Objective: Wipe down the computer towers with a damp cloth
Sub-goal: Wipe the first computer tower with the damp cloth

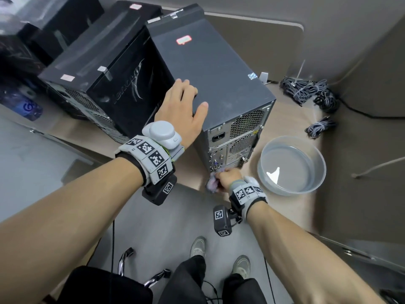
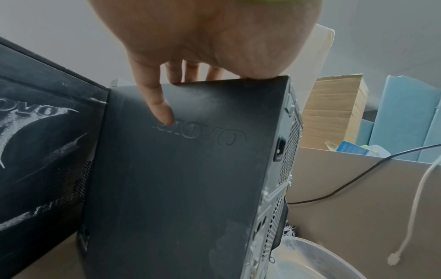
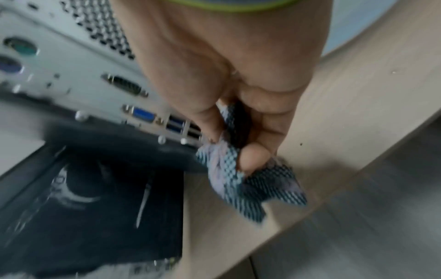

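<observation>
A dark grey computer tower (image 1: 214,69) stands upright on the wooden desk (image 1: 289,119), its metal rear panel (image 1: 236,141) facing me. My left hand (image 1: 190,95) holds its top near corner, palm and thumb on the lid and fingers bent over the left edge. In the left wrist view one finger (image 2: 160,107) lies down the logo side panel (image 2: 179,179). My right hand (image 1: 228,176) grips a bunched checked cloth (image 1: 212,183) low at the foot of the rear panel. The blurred right wrist view has the cloth (image 3: 229,166) pinched by the ports (image 3: 143,115).
A clear plastic bowl (image 1: 262,159) of water sits on the desk just right of the tower. Coiled cable bundles (image 1: 306,88) lie behind it. A dusty black tower (image 1: 105,84) stands close on the left, with more behind. Partition walls enclose the desk corner.
</observation>
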`<control>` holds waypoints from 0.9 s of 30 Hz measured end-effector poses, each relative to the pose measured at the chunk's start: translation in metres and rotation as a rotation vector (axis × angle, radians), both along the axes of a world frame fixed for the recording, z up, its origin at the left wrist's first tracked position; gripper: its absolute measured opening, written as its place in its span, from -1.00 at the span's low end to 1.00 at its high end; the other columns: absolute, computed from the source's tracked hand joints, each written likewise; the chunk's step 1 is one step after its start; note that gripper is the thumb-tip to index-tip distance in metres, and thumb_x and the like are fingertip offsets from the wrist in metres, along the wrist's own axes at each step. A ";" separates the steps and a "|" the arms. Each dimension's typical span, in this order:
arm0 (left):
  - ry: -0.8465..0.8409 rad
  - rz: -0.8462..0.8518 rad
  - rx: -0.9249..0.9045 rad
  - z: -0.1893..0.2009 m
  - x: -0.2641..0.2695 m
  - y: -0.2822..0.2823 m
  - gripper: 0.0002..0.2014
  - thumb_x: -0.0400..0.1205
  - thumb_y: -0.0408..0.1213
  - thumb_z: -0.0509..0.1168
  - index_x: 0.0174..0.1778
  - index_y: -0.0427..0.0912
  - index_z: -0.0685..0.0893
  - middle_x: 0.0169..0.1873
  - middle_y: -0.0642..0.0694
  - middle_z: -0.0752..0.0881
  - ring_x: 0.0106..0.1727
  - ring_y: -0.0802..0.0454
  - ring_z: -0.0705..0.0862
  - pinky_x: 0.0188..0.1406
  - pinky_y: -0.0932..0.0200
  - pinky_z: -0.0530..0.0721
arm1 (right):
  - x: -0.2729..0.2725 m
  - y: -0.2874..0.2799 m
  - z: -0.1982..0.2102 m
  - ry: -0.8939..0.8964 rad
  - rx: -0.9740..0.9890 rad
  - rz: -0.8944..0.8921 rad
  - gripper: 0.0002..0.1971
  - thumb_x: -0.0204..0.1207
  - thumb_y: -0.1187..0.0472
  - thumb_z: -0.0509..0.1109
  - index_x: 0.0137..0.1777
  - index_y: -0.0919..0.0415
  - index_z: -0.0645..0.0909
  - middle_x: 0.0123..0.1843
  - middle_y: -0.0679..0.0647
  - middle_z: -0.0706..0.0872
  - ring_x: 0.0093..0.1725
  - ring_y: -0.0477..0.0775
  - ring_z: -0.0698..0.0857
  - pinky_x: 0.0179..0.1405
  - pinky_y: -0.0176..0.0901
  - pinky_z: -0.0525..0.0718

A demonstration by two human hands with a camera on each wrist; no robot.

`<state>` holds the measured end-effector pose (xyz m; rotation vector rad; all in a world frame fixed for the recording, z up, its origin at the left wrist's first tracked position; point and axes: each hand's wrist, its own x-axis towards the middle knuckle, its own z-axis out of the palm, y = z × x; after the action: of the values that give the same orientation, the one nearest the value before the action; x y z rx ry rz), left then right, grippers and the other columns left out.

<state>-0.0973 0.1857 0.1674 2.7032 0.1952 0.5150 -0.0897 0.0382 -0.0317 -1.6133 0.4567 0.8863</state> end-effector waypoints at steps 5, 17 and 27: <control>-0.016 -0.028 0.000 -0.002 0.000 0.004 -0.55 0.66 -0.01 0.08 0.19 -0.34 0.57 0.31 -0.27 0.55 0.56 -0.21 0.36 0.45 0.07 0.38 | 0.001 -0.005 0.013 -0.018 -0.054 -0.059 -0.85 0.48 0.47 0.41 -0.25 0.24 0.65 -0.29 0.14 0.77 -0.24 0.14 0.75 -0.26 -0.04 0.79; -0.062 -0.051 0.054 -0.004 0.002 0.010 -0.54 0.64 0.03 0.10 0.14 -0.32 0.60 0.20 -0.27 0.58 0.42 -0.25 0.46 0.38 0.02 0.43 | -0.015 0.004 0.007 0.066 0.112 -0.225 -0.87 0.52 0.47 0.39 -0.22 0.28 0.62 -0.29 0.21 0.74 -0.39 0.13 0.73 -0.40 -0.05 0.73; -0.078 -0.041 0.055 -0.008 0.002 0.010 -0.55 0.64 0.04 0.10 0.17 -0.29 0.59 0.22 -0.24 0.57 0.42 -0.20 0.46 0.36 0.05 0.45 | 0.017 -0.024 -0.004 0.115 0.063 -0.420 -0.72 0.59 0.47 0.25 0.27 0.56 0.52 0.09 0.28 0.71 0.02 0.21 0.71 0.16 0.31 0.68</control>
<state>-0.0948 0.1955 0.1599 2.7281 0.1062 0.6204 -0.0724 0.0146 -0.0354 -1.3441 0.8062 0.6676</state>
